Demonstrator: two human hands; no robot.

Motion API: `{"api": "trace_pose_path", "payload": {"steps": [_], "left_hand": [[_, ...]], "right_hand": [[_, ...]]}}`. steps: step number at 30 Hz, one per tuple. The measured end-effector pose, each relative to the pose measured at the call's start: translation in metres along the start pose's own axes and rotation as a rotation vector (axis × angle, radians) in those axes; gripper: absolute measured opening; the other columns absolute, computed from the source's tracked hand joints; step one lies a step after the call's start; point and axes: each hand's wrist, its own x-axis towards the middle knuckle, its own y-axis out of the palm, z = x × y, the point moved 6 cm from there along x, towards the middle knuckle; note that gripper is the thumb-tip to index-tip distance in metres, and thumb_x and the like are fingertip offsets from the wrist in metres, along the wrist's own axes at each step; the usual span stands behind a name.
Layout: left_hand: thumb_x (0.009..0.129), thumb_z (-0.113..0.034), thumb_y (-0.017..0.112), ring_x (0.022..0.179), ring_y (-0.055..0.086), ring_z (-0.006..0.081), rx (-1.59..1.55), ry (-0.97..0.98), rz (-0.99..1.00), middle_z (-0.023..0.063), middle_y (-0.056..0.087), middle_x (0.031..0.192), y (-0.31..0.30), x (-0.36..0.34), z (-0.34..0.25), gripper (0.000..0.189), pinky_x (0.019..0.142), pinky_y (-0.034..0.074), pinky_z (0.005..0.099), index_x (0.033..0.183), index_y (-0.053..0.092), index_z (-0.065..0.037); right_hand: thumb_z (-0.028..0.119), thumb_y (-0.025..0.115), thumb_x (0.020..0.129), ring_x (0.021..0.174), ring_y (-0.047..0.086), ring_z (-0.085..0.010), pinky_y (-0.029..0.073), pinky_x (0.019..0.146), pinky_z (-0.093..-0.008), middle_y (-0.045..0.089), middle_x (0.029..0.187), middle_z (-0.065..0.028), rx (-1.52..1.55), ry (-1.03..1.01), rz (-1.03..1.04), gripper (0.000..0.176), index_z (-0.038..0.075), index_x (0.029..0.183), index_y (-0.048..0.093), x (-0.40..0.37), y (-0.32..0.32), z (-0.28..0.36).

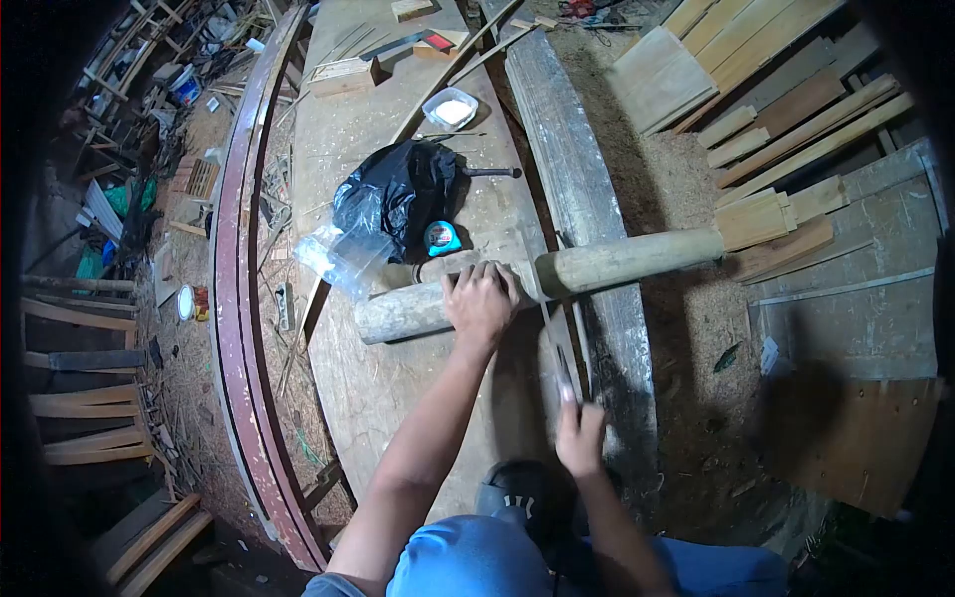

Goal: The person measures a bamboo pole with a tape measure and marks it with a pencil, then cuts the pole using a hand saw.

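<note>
A round wooden log (637,261) lies crosswise over the work surface, its right end reaching out past the plank beside it. My left hand (479,301) presses down on top of the log, fingers curled over its far side. In my right hand (580,436), closed around the handle, is a saw (559,368) with a thin blade. That blade crosses the log just right of my left hand and is blurred along part of its length. Behind the log are a black plastic bag (398,194) and a turquoise tape measure (441,238).
A clear plastic tub (451,109) with white contents stands farther back, near a try square (403,42) and wood blocks. A weathered plank (567,129) runs along the right side, a reddish beam (237,259) along the left. Stacked boards (781,214) lie at right over sawdust.
</note>
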Motion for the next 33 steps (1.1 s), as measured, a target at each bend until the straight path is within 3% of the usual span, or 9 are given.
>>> {"api": "trace_pose_path", "payload": {"steps": [5,7,8,9,13,15,19,25,33], "left_hand": [[0.093,-0.025,0.055,0.083,0.072,0.0272,0.038,0.021,0.030,0.0115,0.075,0.087,-0.002,0.014,0.002,0.029,0.091,0.044,0.0479,0.079,0.074,-0.008],[0.093,-0.025,0.055,0.083,0.072,0.0275,0.028,0.014,0.018,0.0116,0.075,0.087,-0.003,0.009,0.000,0.029,0.092,0.044,0.0478,0.080,0.074,-0.008],[0.093,-0.025,0.055,0.082,0.072,0.0278,0.016,0.010,0.003,0.0118,0.076,0.088,-0.003,0.007,0.000,0.029,0.092,0.044,0.0477,0.080,0.075,-0.008],[0.093,-0.025,0.055,0.082,0.072,0.0278,0.013,0.009,0.005,0.0118,0.076,0.088,-0.001,0.007,0.000,0.029,0.092,0.044,0.0477,0.080,0.075,-0.008],[0.095,-0.026,0.055,0.084,0.072,0.0284,0.015,-0.008,0.013,0.0115,0.075,0.091,0.001,0.009,0.003,0.029,0.093,0.045,0.0492,0.079,0.072,-0.009],[0.094,-0.025,0.056,0.083,0.072,0.0277,0.020,0.019,0.047,0.0107,0.075,0.089,-0.003,0.011,0.002,0.028,0.091,0.045,0.0484,0.079,0.072,-0.009],[0.094,-0.025,0.056,0.082,0.072,0.0273,0.020,0.013,0.023,0.0103,0.075,0.088,-0.001,0.006,0.000,0.028,0.088,0.045,0.0471,0.078,0.072,-0.009],[0.094,-0.023,0.057,0.076,0.071,0.0272,0.003,0.032,-0.052,0.0102,0.074,0.083,-0.004,0.006,0.001,0.028,0.085,0.044,0.0436,0.074,0.071,-0.009],[0.094,-0.024,0.057,0.078,0.072,0.0272,0.009,0.033,-0.084,0.0111,0.074,0.083,-0.005,-0.001,-0.001,0.028,0.084,0.045,0.0446,0.075,0.071,-0.010]], "right_hand": [[0.036,0.051,0.106,0.041,0.049,-0.0246,0.031,0.046,-0.0433,0.046,0.045,-0.0102,-0.083,-0.032,0.020,0.063,-0.001,0.055,0.050,0.052,0.016,0.032],[0.030,0.054,0.105,0.040,0.049,-0.0210,0.032,0.044,-0.0410,0.046,0.045,-0.0093,-0.175,-0.423,-0.196,0.059,0.001,0.054,0.050,0.012,-0.001,0.030],[0.026,0.056,0.105,0.039,0.048,-0.0196,0.032,0.043,-0.0395,0.045,0.044,-0.0087,0.087,-0.010,0.012,0.057,0.003,0.053,0.049,-0.006,-0.009,0.019],[0.031,0.052,0.106,0.037,0.047,-0.0211,0.031,0.043,-0.0408,0.045,0.043,-0.0085,0.177,0.035,-0.041,0.062,0.002,0.052,0.048,-0.023,-0.004,-0.022],[0.041,0.048,0.107,0.039,0.047,-0.0230,0.030,0.045,-0.0420,0.046,0.044,-0.0108,-0.068,-0.053,-0.038,0.069,-0.002,0.052,0.049,0.038,0.007,0.040],[0.040,0.047,0.107,0.040,0.046,-0.0218,0.029,0.045,-0.0419,0.044,0.044,-0.0095,-0.176,-0.094,-0.165,0.069,-0.001,0.052,0.047,0.052,0.025,-0.003],[0.032,0.050,0.108,0.042,0.043,-0.0102,0.027,0.042,-0.0340,0.042,0.045,0.0028,0.140,0.063,-0.037,0.064,0.007,0.049,0.044,-0.011,-0.004,-0.008],[0.041,0.047,0.107,0.040,0.048,-0.0217,0.033,0.046,-0.0398,0.045,0.044,-0.0097,-0.061,0.030,-0.019,0.068,-0.001,0.053,0.045,0.057,0.019,0.023],[0.031,0.051,0.107,0.040,0.045,-0.0177,0.029,0.045,-0.0397,0.044,0.044,-0.0064,0.023,-0.006,-0.022,0.064,0.001,0.052,0.046,-0.012,-0.004,0.019]]}}
